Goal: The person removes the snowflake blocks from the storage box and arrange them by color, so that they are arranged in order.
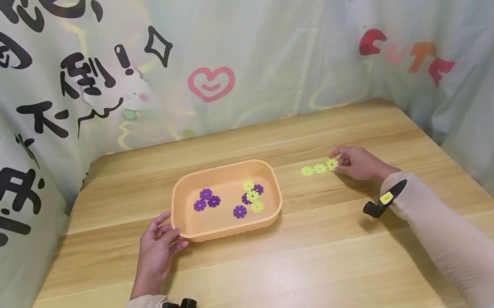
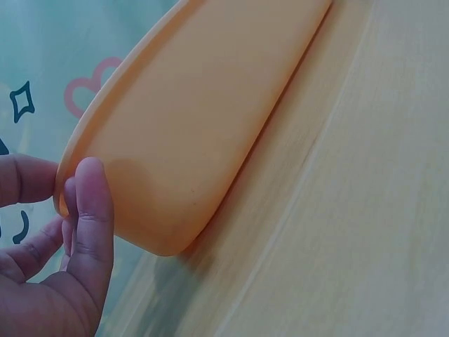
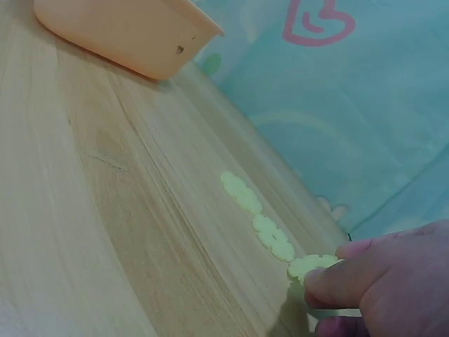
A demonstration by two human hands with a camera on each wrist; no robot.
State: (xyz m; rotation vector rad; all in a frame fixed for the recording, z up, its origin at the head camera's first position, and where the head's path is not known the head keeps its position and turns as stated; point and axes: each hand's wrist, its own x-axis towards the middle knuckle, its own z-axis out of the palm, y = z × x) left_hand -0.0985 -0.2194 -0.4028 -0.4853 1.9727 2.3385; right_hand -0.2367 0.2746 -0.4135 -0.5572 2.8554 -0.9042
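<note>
1. Head view: the left grip [image 1: 156, 248] pinches the near-left corner of the orange tray [image 1: 228, 185], which stands on the wooden bench [image 1: 283, 275].
2. The right grip [image 1: 359, 163] has thumb and fingertips closed on the end piece [image 1: 331, 164], the rightmost of three yellow-green flower pieces lying in a row to the right of the tray.
3. Inside the tray, on the left, a purple trio [image 1: 206, 195] sits bunched together; on the right, a yellow-green line [image 1: 252, 196] overlaps some purple pieces, with a single purple piece [image 1: 240, 212] just beside them.
4. The left wrist view shows thumb and fingers on either side of the tray's rim.
5. Behind the bench hangs a pale green curtain [image 1: 269, 40] printed with a pink heart [image 1: 211, 83].
</note>
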